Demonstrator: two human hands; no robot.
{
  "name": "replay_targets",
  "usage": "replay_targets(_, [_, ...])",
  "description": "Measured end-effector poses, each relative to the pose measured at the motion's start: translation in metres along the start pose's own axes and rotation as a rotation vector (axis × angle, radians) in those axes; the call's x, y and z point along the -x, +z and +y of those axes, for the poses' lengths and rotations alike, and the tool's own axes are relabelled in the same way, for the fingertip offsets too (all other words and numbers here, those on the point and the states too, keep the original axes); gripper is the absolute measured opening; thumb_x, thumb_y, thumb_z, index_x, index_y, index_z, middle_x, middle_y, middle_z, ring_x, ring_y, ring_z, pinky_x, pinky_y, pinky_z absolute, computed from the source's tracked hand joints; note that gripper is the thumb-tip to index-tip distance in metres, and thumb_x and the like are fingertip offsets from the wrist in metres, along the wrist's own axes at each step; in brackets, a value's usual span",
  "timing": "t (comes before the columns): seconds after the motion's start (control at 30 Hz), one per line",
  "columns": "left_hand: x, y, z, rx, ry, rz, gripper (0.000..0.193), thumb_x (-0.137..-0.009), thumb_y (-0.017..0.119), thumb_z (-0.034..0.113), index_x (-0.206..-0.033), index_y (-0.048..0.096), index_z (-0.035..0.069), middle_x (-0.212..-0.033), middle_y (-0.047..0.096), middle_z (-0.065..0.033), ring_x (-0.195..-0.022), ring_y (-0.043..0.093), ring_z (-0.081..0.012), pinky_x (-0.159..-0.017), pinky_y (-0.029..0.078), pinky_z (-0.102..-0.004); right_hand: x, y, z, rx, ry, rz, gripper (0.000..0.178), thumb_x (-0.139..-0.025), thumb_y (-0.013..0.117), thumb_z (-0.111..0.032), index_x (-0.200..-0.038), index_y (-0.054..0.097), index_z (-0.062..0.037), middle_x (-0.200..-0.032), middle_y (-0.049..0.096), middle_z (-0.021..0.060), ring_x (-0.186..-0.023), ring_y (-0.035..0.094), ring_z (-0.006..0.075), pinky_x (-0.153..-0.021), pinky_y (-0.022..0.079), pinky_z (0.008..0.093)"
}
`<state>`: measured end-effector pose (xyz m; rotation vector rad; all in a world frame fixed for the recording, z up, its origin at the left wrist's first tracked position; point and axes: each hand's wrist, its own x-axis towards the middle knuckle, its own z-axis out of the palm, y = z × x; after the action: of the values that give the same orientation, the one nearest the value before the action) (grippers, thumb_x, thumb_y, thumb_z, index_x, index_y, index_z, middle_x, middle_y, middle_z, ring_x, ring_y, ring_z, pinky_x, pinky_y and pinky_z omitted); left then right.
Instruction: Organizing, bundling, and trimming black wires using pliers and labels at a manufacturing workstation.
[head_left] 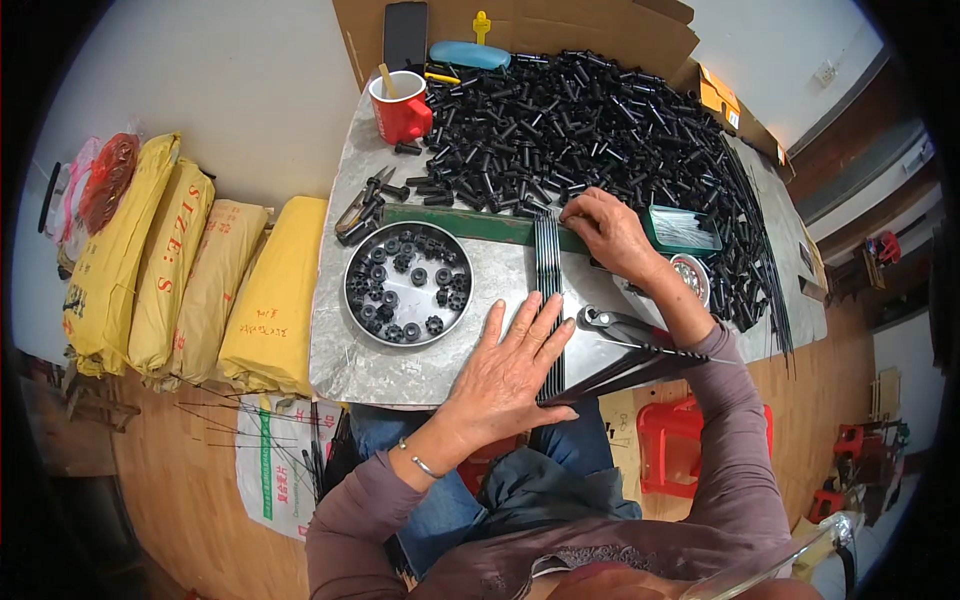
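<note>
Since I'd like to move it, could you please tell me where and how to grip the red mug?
Probably by its handle, from the right, near side: the red mug stands upright, handle pointing that way, with a stick leaning in its open top.

rods (pixel 547 258): black | bar (pixel 450 222): green | mug (pixel 398 122): red | tabletop (pixel 365 372): marbled grey

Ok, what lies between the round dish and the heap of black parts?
In the head view, a green bar lies between the round dish and the heap of black parts.
</note>
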<state>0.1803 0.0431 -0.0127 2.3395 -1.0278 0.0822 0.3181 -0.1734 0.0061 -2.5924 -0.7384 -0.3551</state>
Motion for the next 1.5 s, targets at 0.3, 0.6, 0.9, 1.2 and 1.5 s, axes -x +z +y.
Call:
replay_targets(0.3, [0.0,0.001,-0.004,-0.02,-0.002,-0.018,0.093,-0.069,0.07,0.058,-0.138,0.04,0.004,-0.149,0.027,-0.0175,-0.14,0.02,-0.0347,-0.111,0.014,-0.0557,-0.006,0.005,0.0,-0.194,0.225,-0.079,0.012,-0.084,0.062,-0.009,-0.093,0.065,-0.0014,-0.084,0.064,0.0096,-0.078,0.061,0.0203,-0.07,0.048,0.0318])
replay_targets(0.6, [0.001,0.001,-0.004,-0.024,0.005,-0.018,0.092,-0.07,0.068,0.059,-0.138,0.04,0.003,-0.148,0.028,-0.0189,-0.139,0.022,-0.0354,-0.111,0.015,-0.0548,-0.006,0.006,-0.004,-0.187,0.317,-0.001,0.013,-0.085,0.064,-0.012,-0.091,0.065,-0.0008,-0.079,0.064,0.009,-0.071,0.06,0.0155,-0.064,0.047,0.029])
replay_targets(0.9, [0.001,0.001,-0.004,-0.024,0.015,-0.002,0.092,-0.07,0.07,0.058,-0.137,0.04,0.003,-0.148,0.029,-0.0191,-0.139,0.022,-0.0355,-0.111,0.016,-0.055,-0.005,0.004,0.012,-0.286,0.083,-0.053,0.01,-0.083,0.061,-0.002,-0.093,0.064,-0.001,-0.085,0.065,0.0066,-0.078,0.061,0.0151,-0.071,0.049,0.0283])
replay_targets(1.2, [0.001,0.001,-0.004,-0.032,0.021,-0.01,0.093,-0.07,0.069,0.058,-0.137,0.04,0.002,-0.148,0.028,-0.0197,-0.139,0.022,-0.0363,-0.111,0.016,-0.0553,-0.019,0.004,0.008,-0.442,0.243,-0.138,0.015,-0.08,0.065,-0.002,-0.095,0.062,-0.001,-0.083,0.065,0.0021,-0.078,0.058,0.0096,-0.074,0.048,0.0254])
replay_targets(1.5, [0.003,-0.001,-0.004,-0.025,0.016,0.002,0.091,-0.069,0.071,0.056,-0.136,0.041,0.002,-0.147,0.029,-0.0202,-0.138,0.023,-0.037,-0.111,0.017,-0.055,0.002,-0.012,0.013,0.154,-0.009,-0.015,0.013,-0.077,0.062,-0.007,-0.089,0.066,-0.0031,-0.078,0.062,0.0108,-0.077,0.06,0.03,-0.07,0.048,0.0395])
